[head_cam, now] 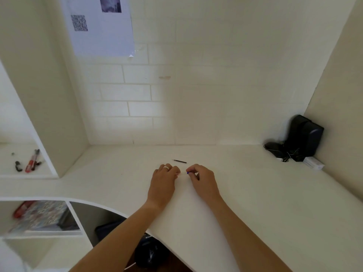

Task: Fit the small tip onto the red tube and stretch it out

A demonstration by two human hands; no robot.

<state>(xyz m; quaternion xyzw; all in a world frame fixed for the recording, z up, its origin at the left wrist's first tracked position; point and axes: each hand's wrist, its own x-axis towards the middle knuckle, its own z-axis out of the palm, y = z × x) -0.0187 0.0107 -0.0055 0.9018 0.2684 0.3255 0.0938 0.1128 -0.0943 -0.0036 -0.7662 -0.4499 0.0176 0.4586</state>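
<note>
- Two bare forearms show from below the elbow to the wrist, with no sleeve on either.
- The left hand (164, 178) wears one ring (166, 167), a plain pale band with a silvery-white look, on a finger just behind that hand's grip.
- The ring is smooth; any marking on it is too small to tell.
- The right hand (202, 180) shows no ring on the fingers that can be seen; its fingertips at the grip are partly hidden.
- Both wrists are bare, without watch, strap or bracelet.
- Nails are too small and blurred to describe.
</note>
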